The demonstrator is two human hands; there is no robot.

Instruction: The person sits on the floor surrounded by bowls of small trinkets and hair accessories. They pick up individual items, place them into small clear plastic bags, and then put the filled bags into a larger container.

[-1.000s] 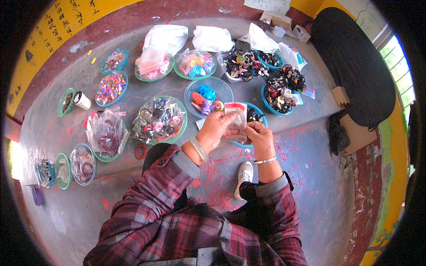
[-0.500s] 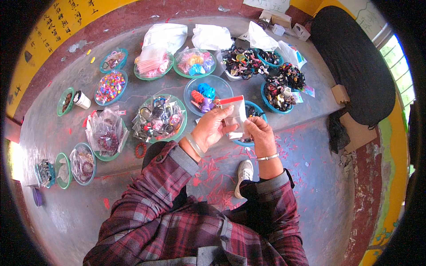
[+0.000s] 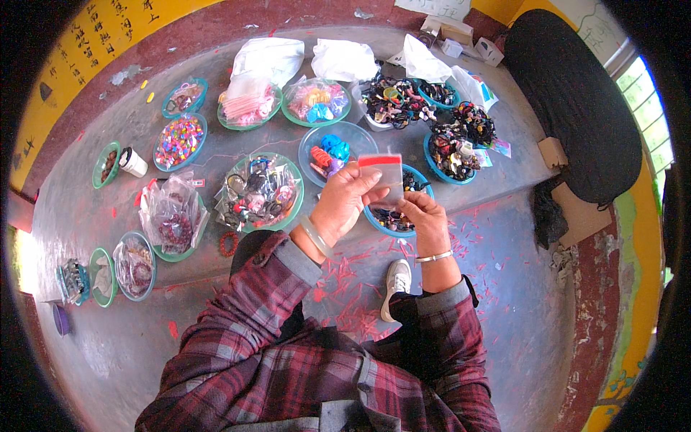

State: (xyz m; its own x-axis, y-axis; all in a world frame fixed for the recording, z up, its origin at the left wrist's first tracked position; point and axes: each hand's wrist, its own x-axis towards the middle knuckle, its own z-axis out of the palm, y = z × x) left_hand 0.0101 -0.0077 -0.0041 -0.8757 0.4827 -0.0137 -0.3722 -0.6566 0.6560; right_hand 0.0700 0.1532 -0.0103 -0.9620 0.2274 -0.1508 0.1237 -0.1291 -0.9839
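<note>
Between my hands is a small clear plastic bag (image 3: 389,175) with a red strip along its top. My left hand (image 3: 342,200) pinches it at its left side, thumb over the front. The fingers of my right hand (image 3: 425,214) are closed at its lower right corner. Whether anything lies inside the bag I cannot tell. Below and behind it stands a blue bowl (image 3: 392,232) of dark hair ties, partly hidden by my hands. Just beyond my left hand a clear bowl (image 3: 306,137) holds blue, orange and purple bundles.
A bowl of packaged trinkets (image 3: 268,187) stands left of my hands. Several bowls of beads, bracelets and hair ties cover the ledge, with white plastic bags (image 3: 342,59) at the back. Red strips (image 3: 353,288) litter the floor by my shoe (image 3: 396,284). A black covered object (image 3: 576,101) stands right.
The bag has turned flatter toward me and sits a little higher and further right. Its lower end has lifted, showing more of the blue bowl. Both hands keep nearly the same place.
</note>
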